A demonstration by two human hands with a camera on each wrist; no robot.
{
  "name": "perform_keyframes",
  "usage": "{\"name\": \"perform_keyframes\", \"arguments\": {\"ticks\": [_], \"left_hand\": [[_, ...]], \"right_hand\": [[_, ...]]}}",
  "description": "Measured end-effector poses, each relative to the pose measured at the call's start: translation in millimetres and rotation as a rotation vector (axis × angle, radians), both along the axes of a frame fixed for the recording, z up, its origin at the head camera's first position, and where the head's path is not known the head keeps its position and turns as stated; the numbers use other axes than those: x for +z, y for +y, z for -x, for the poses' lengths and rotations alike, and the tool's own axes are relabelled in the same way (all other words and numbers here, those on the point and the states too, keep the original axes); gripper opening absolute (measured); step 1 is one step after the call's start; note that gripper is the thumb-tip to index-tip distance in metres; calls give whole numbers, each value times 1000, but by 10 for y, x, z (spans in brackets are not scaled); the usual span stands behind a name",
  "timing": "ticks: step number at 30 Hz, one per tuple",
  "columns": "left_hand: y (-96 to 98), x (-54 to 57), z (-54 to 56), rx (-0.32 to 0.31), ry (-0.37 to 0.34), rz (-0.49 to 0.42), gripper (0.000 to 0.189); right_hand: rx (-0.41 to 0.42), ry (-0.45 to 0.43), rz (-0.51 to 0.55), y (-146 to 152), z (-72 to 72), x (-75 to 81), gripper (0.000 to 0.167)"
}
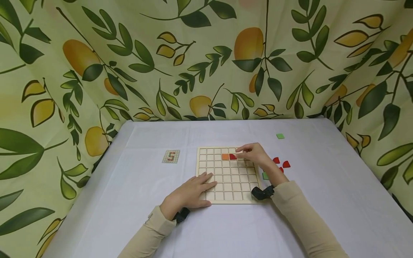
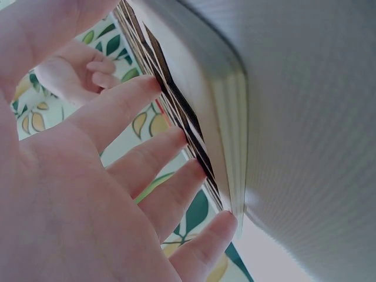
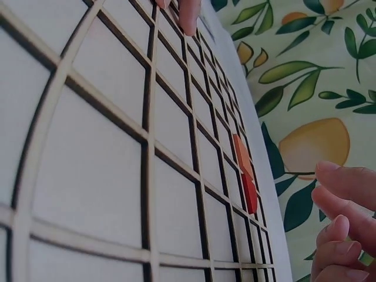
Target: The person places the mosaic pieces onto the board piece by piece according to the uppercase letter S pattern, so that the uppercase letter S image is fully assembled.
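A wooden grid board (image 1: 227, 186) lies on the table, with an orange square piece (image 1: 225, 156) in one cell of an upper row. Beside that square sits a red quarter-round piece (image 1: 232, 157), and both also show in the right wrist view. My left hand (image 1: 190, 191) rests on the board's left edge, fingers spread and nearly straight. Over the upper right of the board is my right hand (image 1: 254, 153), its fingertips close to the red piece. In the right wrist view its fingers bend loosely, apart from the pieces, with nothing visible between them.
Left of the board lies a small card (image 1: 171, 156) with an S pattern on a grid. Several red quarter-round pieces (image 1: 286, 164) and a green piece (image 1: 265, 176) lie right of the board, partly behind the right forearm. Farther back is a green square (image 1: 280, 136).
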State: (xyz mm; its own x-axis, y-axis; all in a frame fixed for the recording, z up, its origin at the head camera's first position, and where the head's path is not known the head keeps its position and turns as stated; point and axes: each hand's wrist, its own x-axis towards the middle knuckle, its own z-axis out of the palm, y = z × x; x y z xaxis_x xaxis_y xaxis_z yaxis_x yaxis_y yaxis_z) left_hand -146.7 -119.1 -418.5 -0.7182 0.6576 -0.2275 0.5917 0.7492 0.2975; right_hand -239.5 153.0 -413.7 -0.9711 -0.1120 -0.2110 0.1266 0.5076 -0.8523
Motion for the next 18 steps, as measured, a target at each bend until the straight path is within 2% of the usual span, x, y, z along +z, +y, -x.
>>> {"name": "perform_keyframes", "arguments": {"ticks": [9,18], "left_hand": [[-15,-10,7,-12,6,1,67],[-16,-10,15,-13,8,-4,67]], "right_hand": [[12,38,-43,124,-67,50,34],[-14,0,-64,242,-92,28,35]]}}
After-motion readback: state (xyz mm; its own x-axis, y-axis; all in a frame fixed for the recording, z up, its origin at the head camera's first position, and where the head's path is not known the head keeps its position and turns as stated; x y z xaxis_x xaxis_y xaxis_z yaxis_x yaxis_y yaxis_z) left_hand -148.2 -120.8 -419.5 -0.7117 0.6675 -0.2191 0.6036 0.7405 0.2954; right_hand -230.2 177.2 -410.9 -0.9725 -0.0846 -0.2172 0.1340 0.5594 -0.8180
